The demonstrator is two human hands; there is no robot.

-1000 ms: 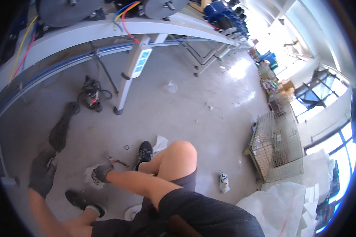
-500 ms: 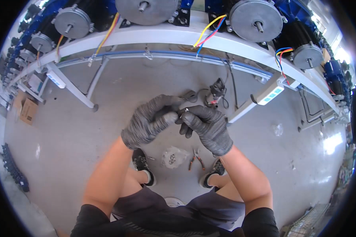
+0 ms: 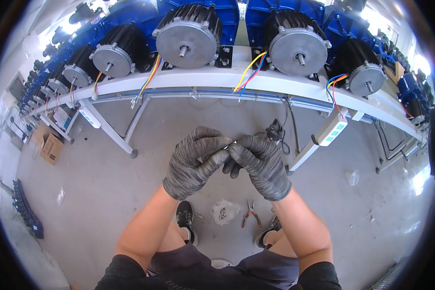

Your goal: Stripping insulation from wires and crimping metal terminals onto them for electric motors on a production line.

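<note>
My left hand [image 3: 194,163] and my right hand [image 3: 262,166], both in dark grey knit gloves, meet fingertip to fingertip above the floor. Thumbs and forefingers of both are pinched around a small shiny piece [image 3: 234,143]. Most of it is covered by the gloves, so its kind does not show. The other fingers of my right hand curl below the pinch. Down between my feet lie a clear plastic bag [image 3: 225,212] with small metal parts in it and a pair of pliers [image 3: 251,216] with orange and black handles, jaws apart.
Ahead runs a long white bench [image 3: 203,76] carrying black motors [image 3: 186,42] on blue housings, with loose coloured wires [image 3: 250,73] hanging over its edge. Its slanted legs [image 3: 302,154] reach the floor. A dark power tool [image 3: 274,130] stands beyond my hands, and a cardboard box [image 3: 51,147] sits at left.
The head view has tilted up, showing more of the motors. My left hand's fingers have come in from slightly apart to meet my right hand's fingertips at the small shiny piece.
</note>
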